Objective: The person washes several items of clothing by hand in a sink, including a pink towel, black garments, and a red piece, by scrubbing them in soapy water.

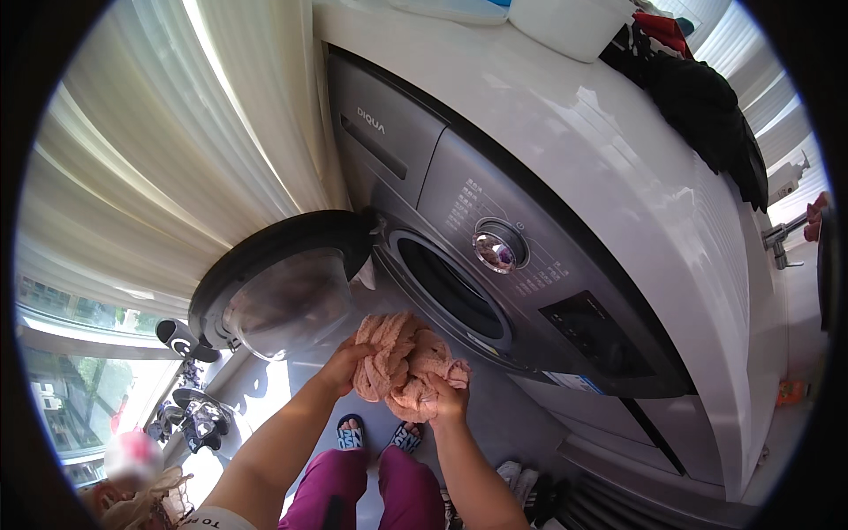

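A bunched pink towel (pixel 399 364) is held up between my two hands, in front of a grey front-loading washing machine (pixel 397 190). My left hand (pixel 343 367) grips the towel's left side. On the lower right of it, my right hand (pixel 449 399) has its fingers closed into the cloth. The machine's round door (pixel 291 305) hangs wide to the left, with its clear bowl showing. Just beyond the towel, the dark drum opening (pixel 446 287) faces me; its inside is too dark to make out.
White curtains (pixel 185 150) hang at the left, close to the door. A white counter (pixel 548 97) covers the machine, bearing a white tub (pixel 570 26) and dark clothes (pixel 707 115). Shoes (pixel 521 481) stand on the floor at lower right. A tap (pixel 782 243) is at far right.
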The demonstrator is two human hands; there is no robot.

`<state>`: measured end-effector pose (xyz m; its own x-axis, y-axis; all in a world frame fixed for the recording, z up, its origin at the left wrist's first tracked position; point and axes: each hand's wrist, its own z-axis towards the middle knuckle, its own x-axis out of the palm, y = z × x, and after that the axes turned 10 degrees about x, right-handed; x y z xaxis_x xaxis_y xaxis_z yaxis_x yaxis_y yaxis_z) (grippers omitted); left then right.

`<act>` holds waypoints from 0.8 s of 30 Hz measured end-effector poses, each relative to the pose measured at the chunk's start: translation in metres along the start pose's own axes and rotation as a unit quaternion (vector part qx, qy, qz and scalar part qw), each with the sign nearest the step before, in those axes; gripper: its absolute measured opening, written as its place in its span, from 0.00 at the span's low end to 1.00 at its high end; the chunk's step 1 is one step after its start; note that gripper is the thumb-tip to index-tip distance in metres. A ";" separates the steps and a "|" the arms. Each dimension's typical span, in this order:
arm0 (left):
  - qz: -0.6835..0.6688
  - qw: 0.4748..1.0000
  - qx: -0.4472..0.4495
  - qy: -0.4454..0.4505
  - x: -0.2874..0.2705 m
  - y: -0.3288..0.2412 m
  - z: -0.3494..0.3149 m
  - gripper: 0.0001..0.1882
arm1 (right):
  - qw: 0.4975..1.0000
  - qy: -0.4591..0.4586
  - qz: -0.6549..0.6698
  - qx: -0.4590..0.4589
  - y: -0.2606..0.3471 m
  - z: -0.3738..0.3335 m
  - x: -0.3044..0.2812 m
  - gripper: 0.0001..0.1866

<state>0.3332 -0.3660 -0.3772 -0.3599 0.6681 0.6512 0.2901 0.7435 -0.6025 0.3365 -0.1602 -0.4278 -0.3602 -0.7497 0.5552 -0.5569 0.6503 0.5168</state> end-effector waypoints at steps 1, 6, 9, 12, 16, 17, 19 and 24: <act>0.010 0.999 0.014 0.027 0.004 0.005 0.021 0.29 | 0.999 0.026 0.015 -0.027 0.003 0.023 0.006 0.32; 0.038 0.981 0.053 0.183 0.035 -0.003 0.124 0.31 | 0.985 0.008 0.074 -0.158 0.058 0.113 0.042 0.22; -0.011 0.988 0.108 0.107 0.060 0.004 0.169 0.34 | 0.994 -0.063 0.054 -0.072 0.078 0.163 0.018 0.25; 0.051 0.990 0.105 -0.085 0.063 0.031 0.167 0.38 | 0.990 -0.132 -0.031 -0.022 0.068 0.129 0.035 0.43; 0.047 0.998 0.009 -0.045 0.072 0.057 0.107 0.38 | 0.996 -0.058 -0.061 0.002 0.050 0.063 0.046 0.43; 0.054 0.998 -0.007 -0.036 0.087 0.052 0.090 0.36 | 0.998 -0.034 -0.059 0.018 0.055 0.046 0.050 0.41; -0.013 1.000 0.005 -0.011 0.109 0.044 0.058 0.30 | 0.999 0.006 -0.040 0.000 0.069 0.007 0.065 0.35; -0.065 0.992 0.076 0.071 0.208 -0.032 -0.036 0.15 | 0.969 0.085 -0.175 -0.154 0.148 -0.118 0.143 0.26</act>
<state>0.2809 -0.2500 -0.2055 -0.2542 0.5719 0.7799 0.1081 0.8182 -0.5647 0.2907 -0.1565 -0.1952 -0.0469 -0.9165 0.3973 -0.3643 0.3861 0.8475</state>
